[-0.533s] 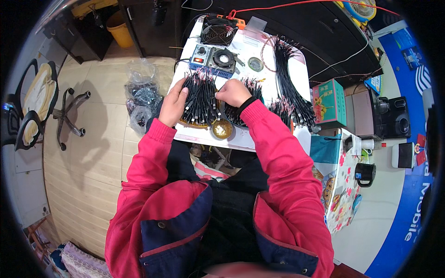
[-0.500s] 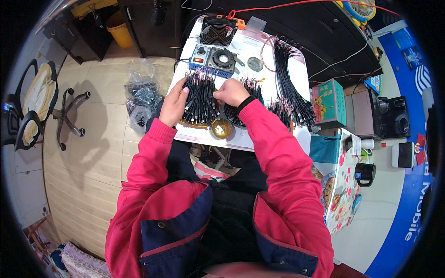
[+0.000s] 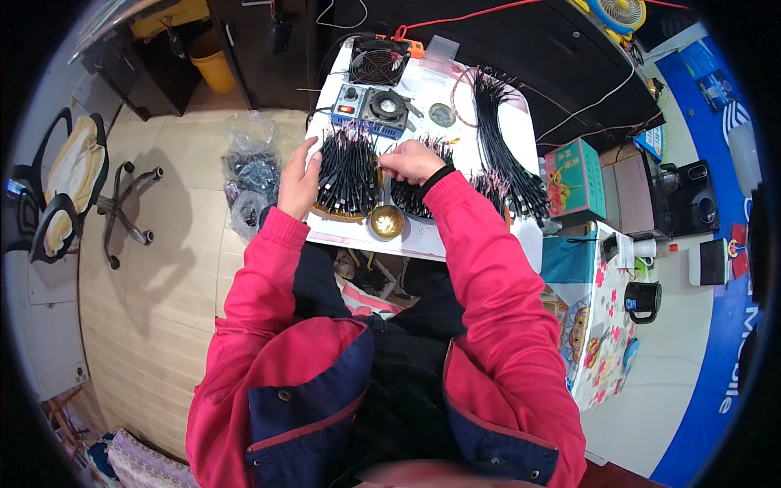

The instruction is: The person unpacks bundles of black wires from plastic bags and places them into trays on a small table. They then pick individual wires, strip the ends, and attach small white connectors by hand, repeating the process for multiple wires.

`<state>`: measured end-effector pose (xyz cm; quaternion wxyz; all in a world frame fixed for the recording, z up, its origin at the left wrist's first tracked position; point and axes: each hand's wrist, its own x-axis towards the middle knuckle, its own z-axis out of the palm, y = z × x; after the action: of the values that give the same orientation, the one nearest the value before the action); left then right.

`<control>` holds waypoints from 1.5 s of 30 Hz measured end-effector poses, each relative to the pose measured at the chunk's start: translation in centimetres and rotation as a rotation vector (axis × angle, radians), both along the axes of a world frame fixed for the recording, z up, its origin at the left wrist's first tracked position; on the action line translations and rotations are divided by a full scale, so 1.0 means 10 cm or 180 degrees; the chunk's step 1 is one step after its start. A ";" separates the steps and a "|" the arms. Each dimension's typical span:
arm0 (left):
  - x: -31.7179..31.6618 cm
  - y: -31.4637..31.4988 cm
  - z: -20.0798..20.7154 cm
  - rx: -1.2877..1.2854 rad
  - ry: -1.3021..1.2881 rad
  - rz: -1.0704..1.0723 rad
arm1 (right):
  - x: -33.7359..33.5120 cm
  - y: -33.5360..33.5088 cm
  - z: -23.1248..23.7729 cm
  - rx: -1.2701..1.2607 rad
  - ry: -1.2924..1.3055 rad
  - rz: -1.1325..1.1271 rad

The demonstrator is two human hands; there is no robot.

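My left hand [image 3: 298,182] rests flat against the left side of a thick bundle of short black cables [image 3: 347,169] lying on the white work table [image 3: 423,237]. My right hand [image 3: 412,160] is curled at the bundle's right side, fingers pinched on a cable end. A second pile of black cables [image 3: 416,198] lies under my right wrist. A small round brass-coloured pot [image 3: 386,221] sits near the table's front edge between my arms.
A blue box with a fan [image 3: 373,108] and a black fan [image 3: 378,62] stand at the table's back. A long bunch of black cables [image 3: 504,159] lies at right. Bags of cables [image 3: 250,179] sit on the floor at left, an office chair [image 3: 73,191] further left.
My right hand has slid a little left and toward the back of the bundle. My left hand has stayed beside the cables.
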<state>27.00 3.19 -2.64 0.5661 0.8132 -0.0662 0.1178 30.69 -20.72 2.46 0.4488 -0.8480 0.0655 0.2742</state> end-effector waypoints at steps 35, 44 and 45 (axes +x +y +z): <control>-1.77 -0.58 1.18 -0.2733 0.1676 -0.2636 | -2.42 0.13 0.92 0.2203 -0.2159 -0.0867; -1.68 -0.58 0.98 -0.3126 0.1631 -0.2481 | -2.33 0.13 0.60 0.3812 -0.1034 -0.1174; -1.67 -0.60 0.95 -0.3030 0.1631 -0.2383 | -2.32 0.17 0.54 0.4158 -0.0827 -0.1284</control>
<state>10.32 -2.77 6.81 0.8646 0.3981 -0.1484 -0.2682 7.49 -19.01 7.90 0.9135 -0.4015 -0.0110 0.0650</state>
